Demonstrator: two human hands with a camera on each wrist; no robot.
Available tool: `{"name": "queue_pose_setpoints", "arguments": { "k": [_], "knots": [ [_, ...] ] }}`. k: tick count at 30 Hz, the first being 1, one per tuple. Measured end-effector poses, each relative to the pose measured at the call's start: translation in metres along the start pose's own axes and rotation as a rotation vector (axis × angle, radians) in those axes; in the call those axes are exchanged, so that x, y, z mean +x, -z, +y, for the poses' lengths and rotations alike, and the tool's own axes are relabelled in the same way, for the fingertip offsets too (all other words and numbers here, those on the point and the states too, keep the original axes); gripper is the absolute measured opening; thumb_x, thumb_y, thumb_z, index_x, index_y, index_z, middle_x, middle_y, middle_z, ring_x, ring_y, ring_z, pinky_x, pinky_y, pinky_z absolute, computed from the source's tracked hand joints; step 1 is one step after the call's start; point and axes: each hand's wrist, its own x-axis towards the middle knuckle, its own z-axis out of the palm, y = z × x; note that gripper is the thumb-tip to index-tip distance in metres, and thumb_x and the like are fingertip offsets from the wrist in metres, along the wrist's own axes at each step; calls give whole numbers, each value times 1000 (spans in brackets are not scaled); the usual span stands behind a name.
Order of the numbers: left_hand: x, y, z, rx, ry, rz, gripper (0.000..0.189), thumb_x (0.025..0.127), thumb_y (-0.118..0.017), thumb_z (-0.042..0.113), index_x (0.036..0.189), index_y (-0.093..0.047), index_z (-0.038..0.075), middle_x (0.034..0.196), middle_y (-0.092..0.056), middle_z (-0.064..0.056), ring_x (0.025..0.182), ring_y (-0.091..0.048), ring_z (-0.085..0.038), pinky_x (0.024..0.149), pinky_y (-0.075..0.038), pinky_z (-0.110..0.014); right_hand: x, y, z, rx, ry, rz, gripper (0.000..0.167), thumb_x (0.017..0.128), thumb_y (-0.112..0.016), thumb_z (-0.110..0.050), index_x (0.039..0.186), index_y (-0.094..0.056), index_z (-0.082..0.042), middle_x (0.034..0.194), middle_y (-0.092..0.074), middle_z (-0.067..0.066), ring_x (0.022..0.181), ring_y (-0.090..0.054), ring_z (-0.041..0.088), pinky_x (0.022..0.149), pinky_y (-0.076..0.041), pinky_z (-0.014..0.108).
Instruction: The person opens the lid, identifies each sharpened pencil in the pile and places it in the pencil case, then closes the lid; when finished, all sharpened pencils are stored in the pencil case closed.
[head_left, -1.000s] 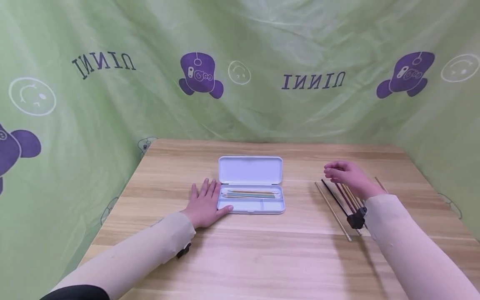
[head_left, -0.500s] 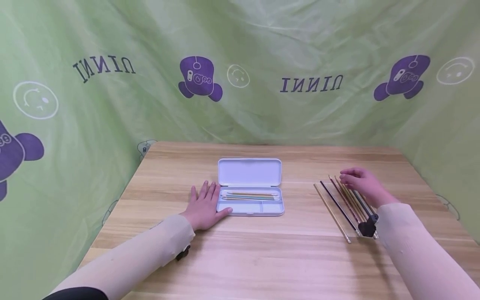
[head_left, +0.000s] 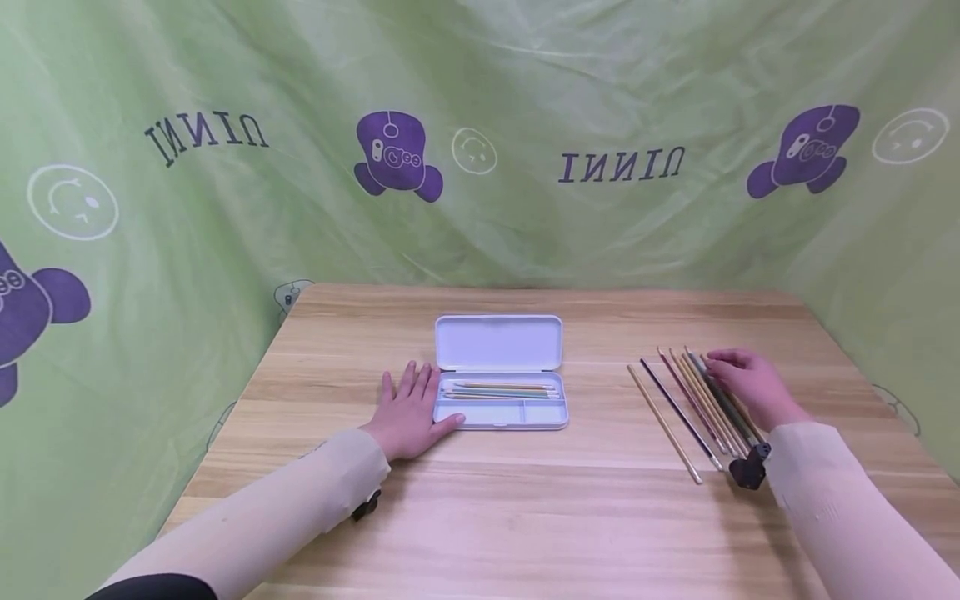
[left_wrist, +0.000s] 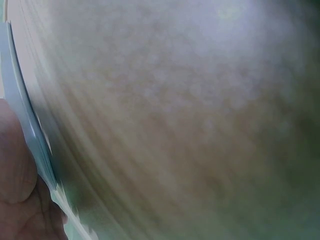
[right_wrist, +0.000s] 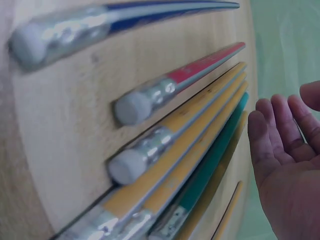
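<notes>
left hand (head_left: 408, 421) splayed against smooth rectangular case (head_left: 498, 343); right hand (head_left: 756, 387) relaxed near slender metal-ferruled pencils (right_wrist: 216, 150)

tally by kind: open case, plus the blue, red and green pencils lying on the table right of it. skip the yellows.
Open case: 1
Blue pencil: 1
Red pencil: 1
Green pencil: 1
Total: 4
</notes>
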Motion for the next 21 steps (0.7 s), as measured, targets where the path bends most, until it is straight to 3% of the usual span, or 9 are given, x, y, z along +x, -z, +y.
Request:
{"name": "queue_pose_setpoints", "arguments": {
  "k": [3,7,11,15,18,21],
  "knots": [
    [1,-1,-1,1,4,-3,100,102,-36,72,164,-8,-1,170,-9,-21,156,5,-41,118,10,-65,-2,1,3,-25,-20,11,50,109,-47,-10,142,-34,25,131,-50,39,87,-58,-5,79,-53,16],
    [0,1,0,-9,1,-11,100,102,-37,72,164,-8,-2,170,-9,-22,156,6,-41,119,9,-65,-6,3,8,-131,-17,17,49,108,-48,-11,141,-39,24,134,-48,43,88,-58,-2,75,-52,14],
    [-1,1,0,-19,-7,-6,100,102,-36,71,164,-9,-2,170,-10,-22,156,5,-42,118,9,-66,-6,3,14,-258,17,36,48,107,-52,-13,138,-44,23,130,-54,42,96,-66,21,73,-50,15],
    [0,0,-1,-16,-10,0,100,102,-36,71,164,-9,-3,170,-10,-22,156,4,-42,118,9,-66,-4,0,18,-324,40,38,48,106,-55,-13,138,-46,21,130,-56,41,113,-60,50,91,-52,42],
    [1,0,-1,-9,-10,-3,100,102,-37,71,164,-9,-2,170,-10,-22,156,5,-41,119,8,-66,-5,-2,20,-342,52,25,48,103,-59,-10,137,-46,22,130,-56,42,118,-56,56,98,-45,62],
    [2,0,-1,-7,-10,-9,100,102,-37,71,164,-8,-2,170,-9,-22,156,5,-41,119,8,-66,-5,-4,21,-373,62,19,49,100,-63,-5,136,-46,23,127,-58,41,116,-58,56,99,-44,64]
  ]
}}
